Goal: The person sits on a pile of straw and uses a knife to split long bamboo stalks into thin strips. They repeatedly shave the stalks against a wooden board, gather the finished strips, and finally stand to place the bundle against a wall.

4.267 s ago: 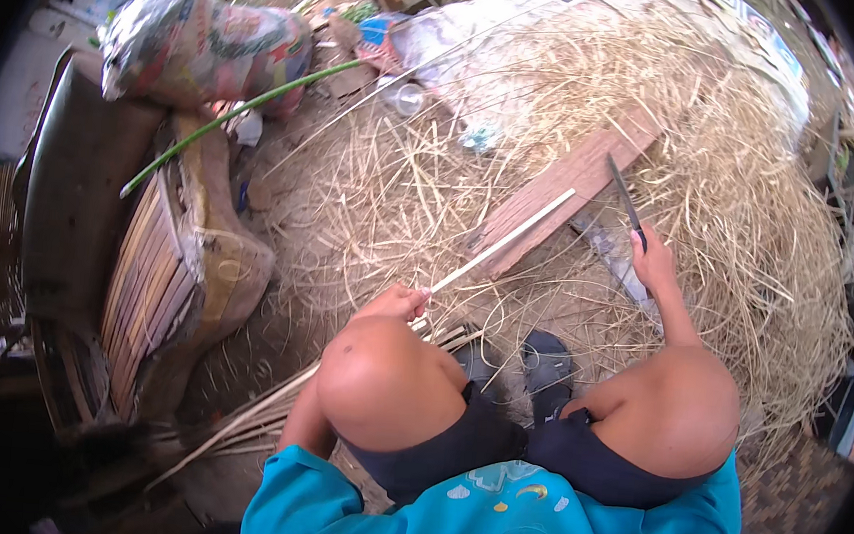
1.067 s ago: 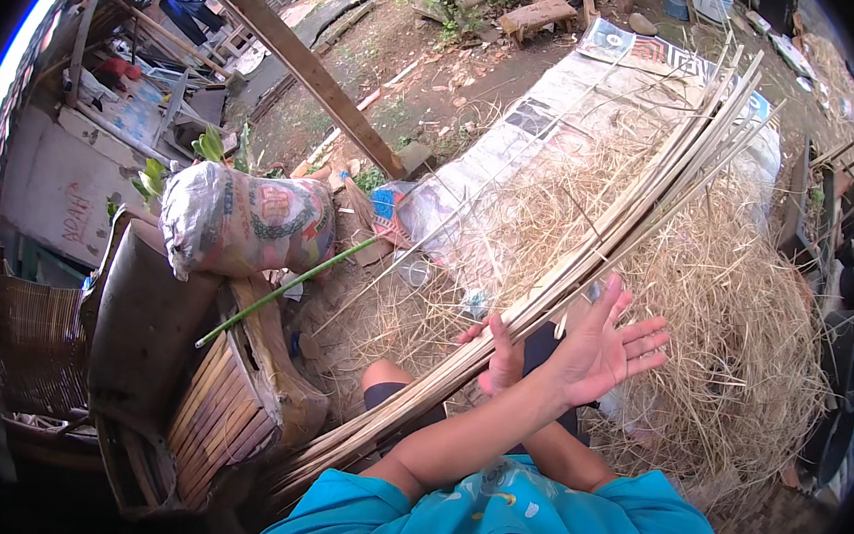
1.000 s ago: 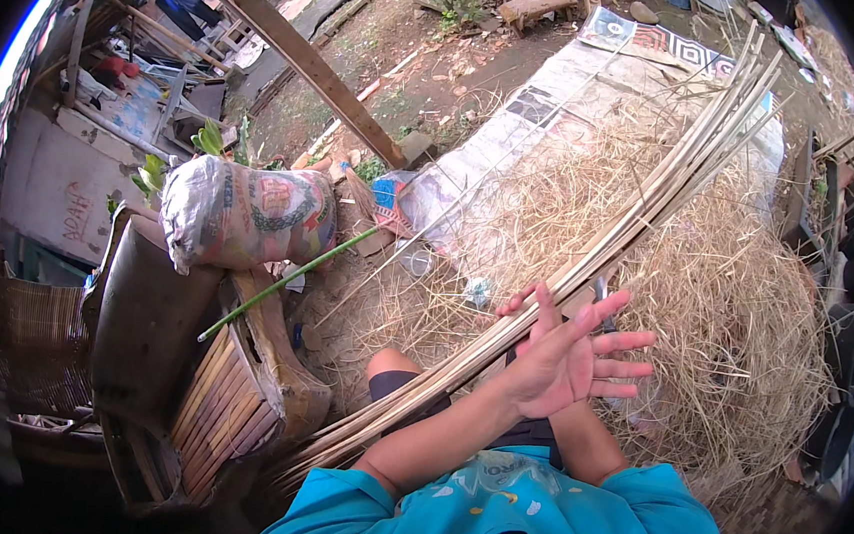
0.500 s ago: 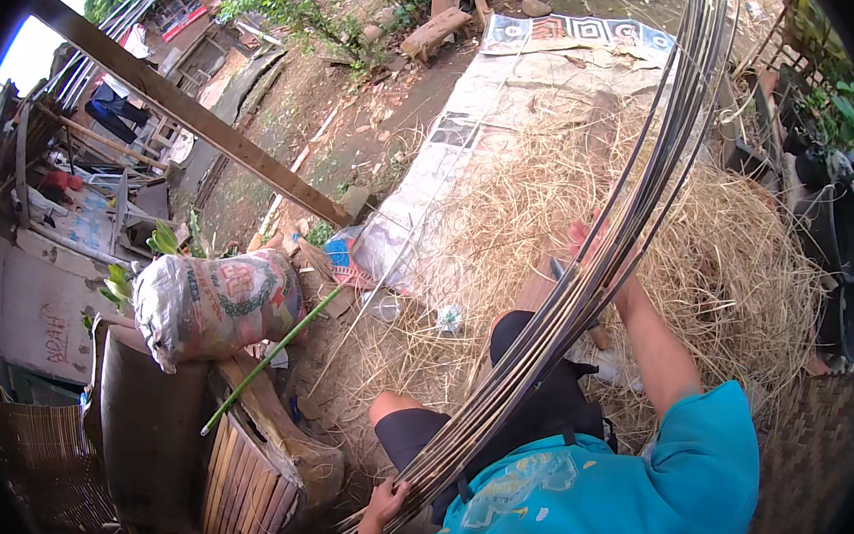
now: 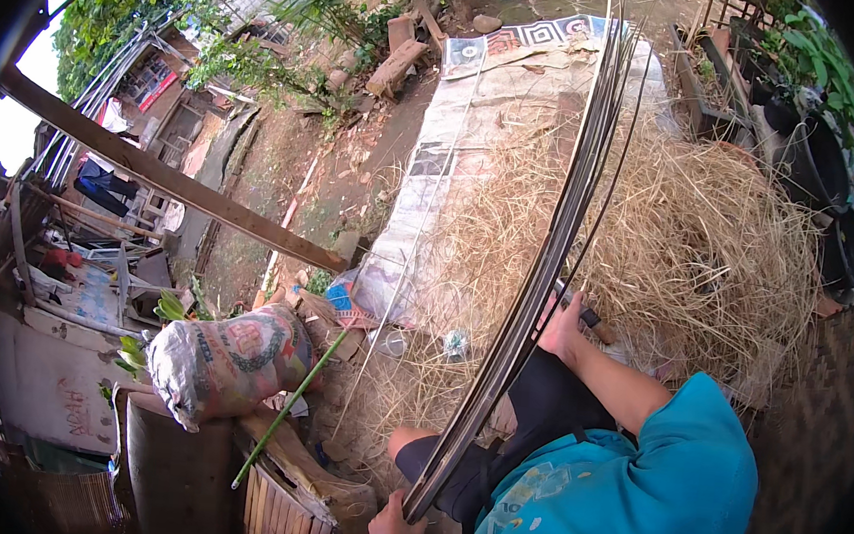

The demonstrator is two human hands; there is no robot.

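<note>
The closed left hand [image 5: 396, 529] is holding sticks [image 5: 496, 368], maybe steadying; the half-curled right hand [image 5: 563, 328] is hiding its grip. Straightening may be needing both.

Dirt ground [image 5: 367, 162] carries pale sheet [image 5: 495, 102], thin straw-coloured strips [image 5: 721, 230] heaped over it. Stone [image 5: 486, 24] just past sheet's far end; low wooden bench [image 5: 397, 68] left.
</note>
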